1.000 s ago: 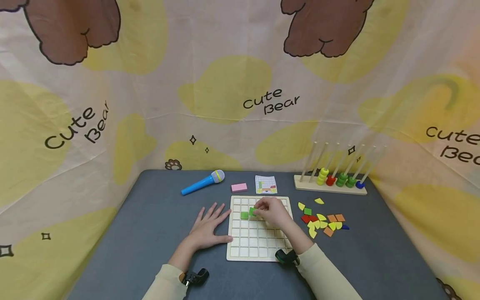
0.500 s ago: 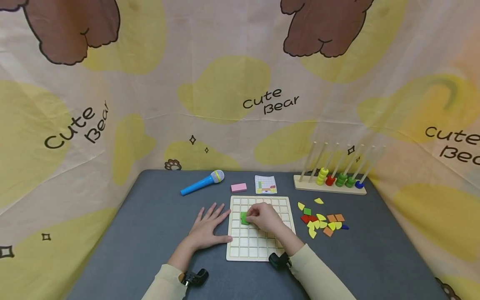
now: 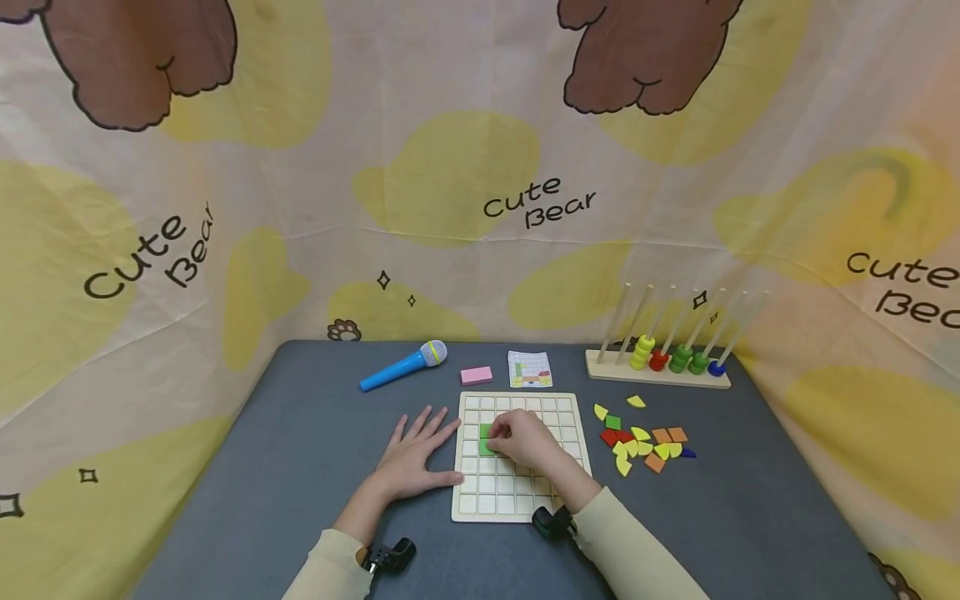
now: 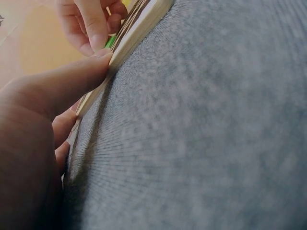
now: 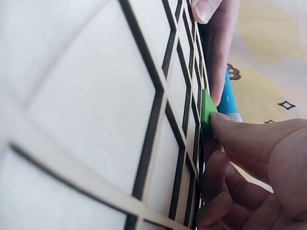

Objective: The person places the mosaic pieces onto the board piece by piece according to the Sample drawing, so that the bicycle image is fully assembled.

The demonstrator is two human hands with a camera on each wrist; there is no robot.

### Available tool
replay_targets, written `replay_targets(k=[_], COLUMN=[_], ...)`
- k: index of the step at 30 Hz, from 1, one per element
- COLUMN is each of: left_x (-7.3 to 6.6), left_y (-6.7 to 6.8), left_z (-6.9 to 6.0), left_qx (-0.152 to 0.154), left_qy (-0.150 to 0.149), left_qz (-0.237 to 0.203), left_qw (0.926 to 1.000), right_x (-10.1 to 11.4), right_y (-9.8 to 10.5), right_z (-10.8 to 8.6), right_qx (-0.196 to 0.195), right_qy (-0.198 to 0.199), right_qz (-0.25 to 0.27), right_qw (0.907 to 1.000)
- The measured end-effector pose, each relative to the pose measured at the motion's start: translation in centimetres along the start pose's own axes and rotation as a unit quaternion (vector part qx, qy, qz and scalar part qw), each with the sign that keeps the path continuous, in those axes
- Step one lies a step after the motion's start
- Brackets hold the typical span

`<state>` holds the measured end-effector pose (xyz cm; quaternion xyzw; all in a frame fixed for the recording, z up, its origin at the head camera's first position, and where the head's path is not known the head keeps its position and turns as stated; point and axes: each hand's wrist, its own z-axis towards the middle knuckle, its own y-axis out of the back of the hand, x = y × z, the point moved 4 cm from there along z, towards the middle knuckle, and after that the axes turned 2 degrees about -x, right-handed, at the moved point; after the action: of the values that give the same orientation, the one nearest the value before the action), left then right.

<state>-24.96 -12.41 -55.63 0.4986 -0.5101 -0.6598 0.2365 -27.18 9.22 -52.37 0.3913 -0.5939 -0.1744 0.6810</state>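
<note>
A wooden grid board (image 3: 513,505) lies on the table. One green square tile (image 3: 484,431) sits in a cell near its left side. Directly below it is a second green tile (image 3: 484,448), which my right hand (image 3: 525,439) pinches between thumb and fingers. In the right wrist view the thumb is against this green tile (image 5: 207,115), low over the grid; whether it is fully seated in its cell cannot be told. My left hand (image 3: 415,458) lies spread with straight fingers, thumb and fingertips touching the board's left edge. The left wrist view shows the thumb (image 4: 72,84) on that edge.
Right of the board lie loose yellow, red, orange, blue and green pieces (image 3: 640,449). Behind it are a toy microphone (image 3: 405,367), a pink block (image 3: 476,376) and a pattern card (image 3: 530,369). A bead rack (image 3: 657,372) stands at the back right, before a printed cloth.
My right hand has moved left and nearer to me with its green tile, from beside the other green tile to just below it. The left hand has stayed in place.
</note>
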Motion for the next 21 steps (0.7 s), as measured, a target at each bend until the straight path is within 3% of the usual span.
replay_targets(k=[9, 21], left_x=[-0.1, -0.1], left_y=[0.3, 0.2], left_z=[0.1, 0.0], left_qx=[-0.007, -0.008], left_qy=[-0.007, -0.008], left_qz=[-0.003, -0.007], left_qw=[0.9999, 0.9999], right_x=[0.3, -1.1], right_y=[1.1, 7.6], right_z=[-0.1, -0.3], right_qx=[0.009, -0.048], right_qy=[-0.011, -0.029], right_qz=[0.024, 0.035], right_qw=[0.9996, 0.9978])
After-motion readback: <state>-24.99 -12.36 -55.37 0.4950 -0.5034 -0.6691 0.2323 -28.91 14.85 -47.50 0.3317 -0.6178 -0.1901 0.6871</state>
